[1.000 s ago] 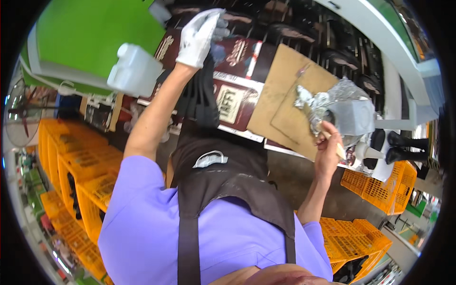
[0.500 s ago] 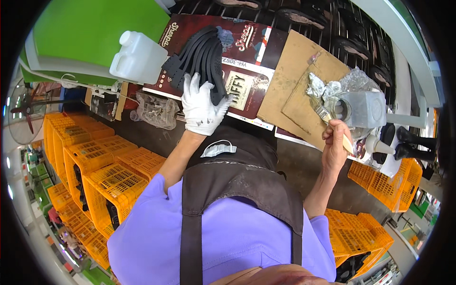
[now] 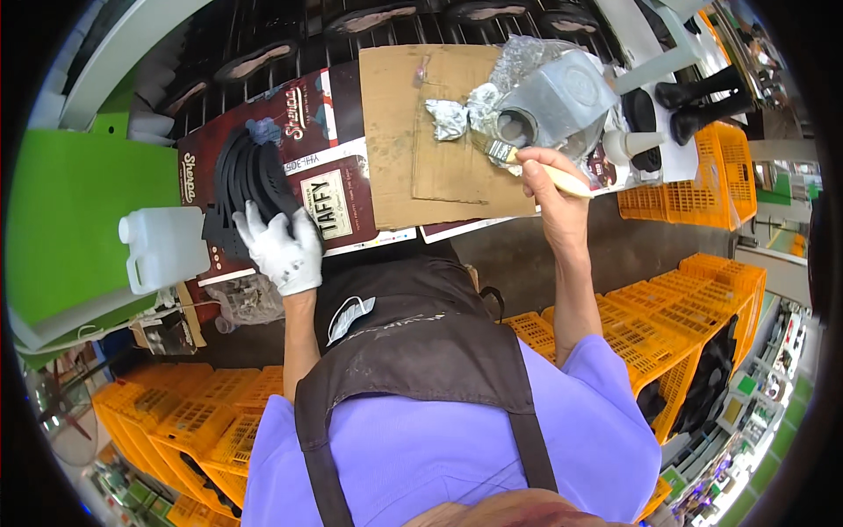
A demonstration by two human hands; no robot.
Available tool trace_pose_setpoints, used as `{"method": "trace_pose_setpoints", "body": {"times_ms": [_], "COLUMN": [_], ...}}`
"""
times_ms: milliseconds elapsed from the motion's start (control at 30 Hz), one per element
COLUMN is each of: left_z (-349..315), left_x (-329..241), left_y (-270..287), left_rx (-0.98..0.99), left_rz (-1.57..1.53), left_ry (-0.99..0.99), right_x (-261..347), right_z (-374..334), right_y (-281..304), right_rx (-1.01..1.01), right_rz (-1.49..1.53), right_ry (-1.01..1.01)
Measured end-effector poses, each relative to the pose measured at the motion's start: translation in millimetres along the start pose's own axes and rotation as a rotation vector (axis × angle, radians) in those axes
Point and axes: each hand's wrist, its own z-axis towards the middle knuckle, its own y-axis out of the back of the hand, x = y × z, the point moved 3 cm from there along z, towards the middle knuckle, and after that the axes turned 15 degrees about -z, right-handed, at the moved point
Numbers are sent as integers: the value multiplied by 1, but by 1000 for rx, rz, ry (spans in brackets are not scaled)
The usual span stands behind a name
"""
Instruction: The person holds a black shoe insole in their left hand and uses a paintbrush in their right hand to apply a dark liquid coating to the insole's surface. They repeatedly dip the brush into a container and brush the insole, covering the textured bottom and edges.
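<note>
Currently, a flat brush [image 3: 551,174] is being held by its pale handle in the bare right hand [image 3: 562,200], the fingers being closed around it. Its long axis is being kept near level across the view, sloping gently, with the bristles being pointed leftward and a little away from the body, and the handle's end being directed to the right. The bristle tip is being held just beside the round mouth of a translucent plastic container [image 3: 566,95]; whether the rim is being touched cannot be told. That mouth is being turned toward the left and the person.

Meanwhile, a fanned stack of black soles [image 3: 250,176] is being touched at its near end by the white-gloved left hand [image 3: 285,250]. Its fingers are being spread fairly wide, though whether a sole is being pinched cannot be told. The soles' long axis is being aligned mostly away from the body, the near end bending rightward. They are being supported by a maroon printed carton [image 3: 356,184], between a white jug [image 3: 171,250] on the left and a brown cardboard sheet [image 3: 391,132], on which crumpled foil [image 3: 450,120] is lying.
</note>
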Motion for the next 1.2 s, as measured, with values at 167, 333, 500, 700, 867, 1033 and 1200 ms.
{"method": "trace_pose_setpoints", "body": {"times_ms": [167, 333, 500, 700, 867, 1033, 1200], "left_z": [3, 21, 40, 37, 33, 34, 37], "left_x": [24, 9, -35, -58, -70, -88, -86], "left_y": [15, 34, 37, -4, -26, -28, -40], "left_rx": [-134, -42, 254, 578, 611, 548, 519], "left_rz": [-712, -2105, -1816, -2309, -2307, -2190, -1986], "left_ry": [345, 655, 531, 806, 880, 722, 539], "right_x": [5, 3, -19, -25, -25, -28, -18], "right_z": [6, 23, 45, 47, 34, 31, 37], "right_y": [22, 26, 14, 18, 20, 28, 31], "right_rx": [-155, -179, -160, -156, -267, -219, -166], "right_rz": [-206, -460, -770, -484, -153, -248, -288], "right_ry": [92, 122, 232, 16, -99, -139, -75]}}
